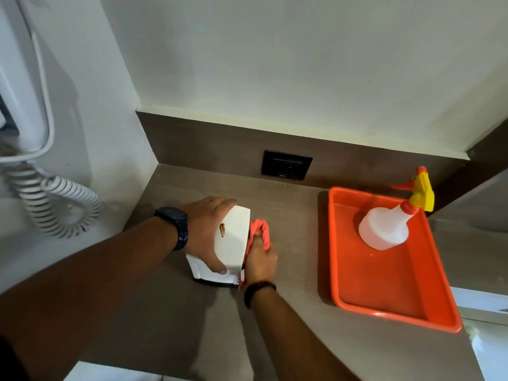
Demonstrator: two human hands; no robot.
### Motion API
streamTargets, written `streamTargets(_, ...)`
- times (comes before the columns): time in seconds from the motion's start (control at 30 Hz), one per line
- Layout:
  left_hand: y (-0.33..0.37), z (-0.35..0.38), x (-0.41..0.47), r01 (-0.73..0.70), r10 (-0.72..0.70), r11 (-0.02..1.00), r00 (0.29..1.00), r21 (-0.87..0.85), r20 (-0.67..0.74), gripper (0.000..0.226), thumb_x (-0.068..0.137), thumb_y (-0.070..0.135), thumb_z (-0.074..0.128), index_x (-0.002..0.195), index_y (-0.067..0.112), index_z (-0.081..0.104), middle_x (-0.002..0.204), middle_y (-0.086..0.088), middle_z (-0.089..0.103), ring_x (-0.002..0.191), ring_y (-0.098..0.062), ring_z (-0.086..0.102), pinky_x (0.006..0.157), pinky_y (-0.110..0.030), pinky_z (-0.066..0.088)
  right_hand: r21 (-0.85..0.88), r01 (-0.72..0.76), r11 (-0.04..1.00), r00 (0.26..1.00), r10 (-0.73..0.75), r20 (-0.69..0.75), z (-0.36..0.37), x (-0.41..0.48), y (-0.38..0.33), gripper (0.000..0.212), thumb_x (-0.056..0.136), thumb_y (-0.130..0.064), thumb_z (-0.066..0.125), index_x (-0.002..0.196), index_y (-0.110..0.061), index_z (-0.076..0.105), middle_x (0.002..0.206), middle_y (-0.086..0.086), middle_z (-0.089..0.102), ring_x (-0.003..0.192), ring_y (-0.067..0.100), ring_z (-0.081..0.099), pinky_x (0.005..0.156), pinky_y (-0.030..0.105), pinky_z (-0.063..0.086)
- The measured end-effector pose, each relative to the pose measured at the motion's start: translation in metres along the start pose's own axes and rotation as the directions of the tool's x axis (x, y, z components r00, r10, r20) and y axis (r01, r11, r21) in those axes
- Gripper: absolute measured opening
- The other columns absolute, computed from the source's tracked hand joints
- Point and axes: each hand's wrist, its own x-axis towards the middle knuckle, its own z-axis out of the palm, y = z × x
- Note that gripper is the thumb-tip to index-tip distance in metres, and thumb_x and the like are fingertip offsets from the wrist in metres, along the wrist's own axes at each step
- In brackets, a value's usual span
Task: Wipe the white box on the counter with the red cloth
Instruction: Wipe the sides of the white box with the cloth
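The white box point(232, 240) stands on the brown counter point(192, 320), left of centre, with a small brown mark on its top. My left hand point(206, 232) lies over the box's left side and grips it, fingers reaching its far and near edges. My right hand point(259, 259) holds the bunched red cloth point(259, 229) pressed against the box's right side. A dark watch sits on my left wrist and a dark band on my right wrist.
An orange tray point(412, 303) lies to the right with a white spray bottle point(384, 226), yellow and red nozzle, standing at its far end. A black wall socket point(286, 165) is set in the backsplash. A white wall phone with coiled cord point(55, 199) hangs at left.
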Motion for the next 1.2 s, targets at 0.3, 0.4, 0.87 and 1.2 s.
streamTargets(0.3, -0.001, -0.003, 0.001, 0.017, -0.017, 1.000, 1.000, -0.022, 0.004, 0.141, 0.030, 0.075, 0.076, 0.145, 0.025, 0.012, 0.152, 0.000, 0.030, 0.136, -0.020, 0.031, 0.111, -0.037, 0.033, 0.073, 0.177, 0.981, 0.984, -0.179, 0.008, 0.005, 0.003, -0.022, 0.029, 0.097, -0.033, 0.053, 0.108, -0.011, 0.070, 0.109, 0.014, 0.072, 0.105, 0.030, 0.067, 0.099, 0.051, 0.052)
streamTargets(0.4, -0.001, 0.000, 0.000, 0.018, -0.018, 1.000, 1.000, -0.003, 0.004, 0.145, 0.026, 0.080, 0.070, 0.145, 0.027, 0.007, 0.155, -0.001, 0.025, 0.139, -0.021, 0.025, 0.112, -0.036, 0.030, 0.054, 0.036, 0.998, 0.999, -0.037, 0.008, 0.000, 0.000, 0.002, 0.035, 0.098, -0.038, 0.050, 0.103, -0.011, 0.070, 0.104, 0.013, 0.073, 0.100, 0.032, 0.068, 0.092, 0.049, 0.056)
streamTargets(0.87, -0.001, -0.001, 0.000, 0.007, -0.007, 1.000, 1.000, -0.010, 0.011, 0.147, 0.028, 0.080, 0.071, 0.146, 0.029, 0.001, 0.157, -0.002, 0.019, 0.142, -0.022, 0.021, 0.115, -0.040, 0.028, 0.042, 0.032, 0.999, 0.999, -0.032, -0.008, 0.001, 0.002, 0.019, 0.033, 0.096, -0.047, 0.047, 0.101, -0.024, 0.071, 0.105, 0.006, 0.074, 0.100, 0.027, 0.069, 0.092, 0.048, 0.056)
streamTargets(1.2, -0.004, 0.000, 0.001, 0.010, -0.010, 0.999, 1.000, -0.033, -0.014, 0.144, 0.030, 0.079, 0.074, 0.146, 0.027, 0.007, 0.154, 0.000, 0.026, 0.138, -0.021, 0.029, 0.112, -0.041, 0.032, -0.007, 0.217, 0.976, 0.976, -0.217, 0.035, 0.010, 0.018, -0.024, 0.031, 0.096, -0.036, 0.053, 0.116, -0.018, 0.069, 0.113, 0.007, 0.073, 0.108, 0.025, 0.066, 0.101, 0.046, 0.051)
